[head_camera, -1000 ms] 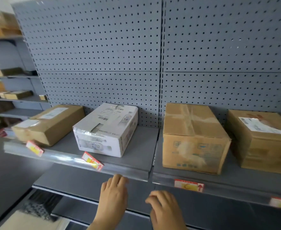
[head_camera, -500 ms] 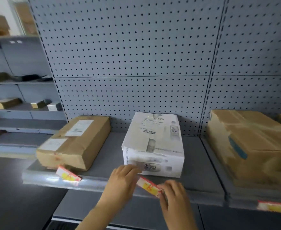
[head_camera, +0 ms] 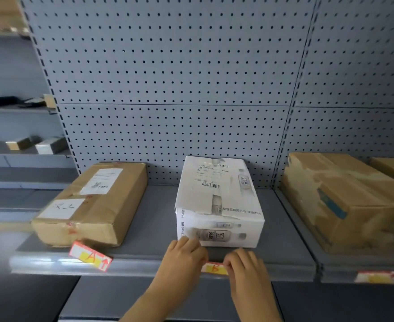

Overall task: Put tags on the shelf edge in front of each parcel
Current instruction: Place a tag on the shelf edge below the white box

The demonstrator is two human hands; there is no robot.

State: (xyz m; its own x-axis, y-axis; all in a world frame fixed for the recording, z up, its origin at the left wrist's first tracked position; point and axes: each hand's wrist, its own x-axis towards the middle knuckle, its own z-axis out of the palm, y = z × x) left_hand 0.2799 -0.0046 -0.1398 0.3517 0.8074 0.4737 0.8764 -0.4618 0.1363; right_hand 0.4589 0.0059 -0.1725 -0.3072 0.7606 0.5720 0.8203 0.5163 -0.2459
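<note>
Half a second earlier the red-and-yellow tag (head_camera: 214, 268) had been tilted, one corner up, between the two hands; now it lay level along the shelf edge (head_camera: 145, 267), directly in front of the white parcel (head_camera: 217, 205). The left hand (head_camera: 182, 259) had its fingers curled onto the tag's 9 o'clock end, and the right hand (head_camera: 245, 266) pinched its 3 o'clock end, both closed lightly on the tag rather than wrapped round it. That change suggested the tag was being seated in the edge strip, so this parcel's label looked nearly done. At 9 o'clock from the hands, the tag (head_camera: 90, 255) before the brown parcel (head_camera: 91, 203) sat crooked, tipped out of the strip, and would probably need straightening. At 3 o'clock, another tag (head_camera: 375, 276) lay flat below the large taped parcel (head_camera: 345, 201).
</note>
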